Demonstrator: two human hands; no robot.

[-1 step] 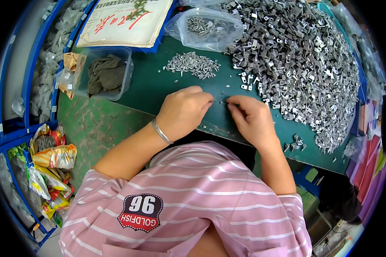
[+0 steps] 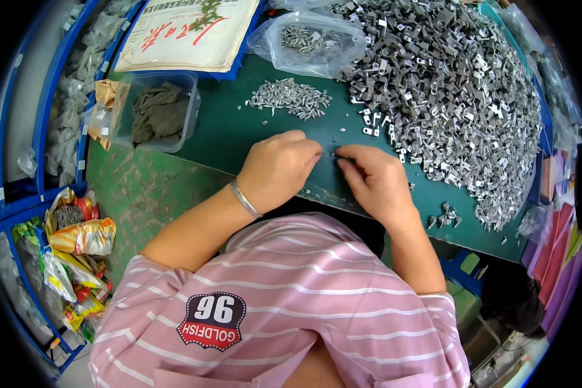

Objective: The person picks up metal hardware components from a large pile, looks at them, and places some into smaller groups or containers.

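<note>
My left hand point(image 2: 280, 163), with a metal bangle at the wrist, is closed over the front of the green table, thumb and fingers pinched. Whatever it grips is hidden or too small to name. Facing it from the right, my right hand point(image 2: 376, 181) has curled fingers, with the tips of thumb and forefinger close together. At those fingertips sits a tiny metal piece point(image 2: 333, 155); whether it is held or lying on the table, I cannot tell. Beyond my hands lies a small heap of slim silver metal pins point(image 2: 291, 98). A large pile of small metal brackets point(image 2: 446, 97) covers the right side.
A clear plastic bag point(image 2: 313, 45) of small metal parts stands at the back. Left of it are printed papers point(image 2: 181, 48) on a blue tray and a clear tub point(image 2: 191, 123) holding dark cloth. Several loose brackets point(image 2: 445, 216) lie near the front edge. Blue shelving point(image 2: 39, 97) stands left.
My right hand has shifted slightly left, bringing its fingertips up to the tiny metal piece. My left hand stays in place.
</note>
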